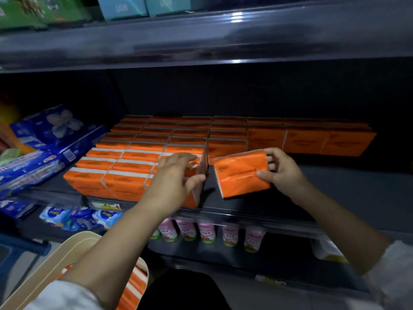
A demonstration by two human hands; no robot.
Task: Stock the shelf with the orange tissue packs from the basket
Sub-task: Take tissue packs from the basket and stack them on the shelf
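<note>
Rows of orange tissue packs (143, 151) fill the left and back of the dark shelf (335, 189). My right hand (282, 170) grips one orange tissue pack (242, 175) by its right end, just above the shelf's bare right part. My left hand (176, 175) rests on the front right packs of the stocked block, fingers on top and thumb against the side of an upright pack (203, 166). A cream basket (73, 249) sits at the lower left with more orange packs (134, 285) inside, partly hidden by my left arm.
Blue wrapped packs (51, 135) lie left of the orange block. The shelf above (201, 41) overhangs close overhead with boxes on it. Pink bottles (206, 232) line the shelf below. The shelf floor to the right of the held pack is bare.
</note>
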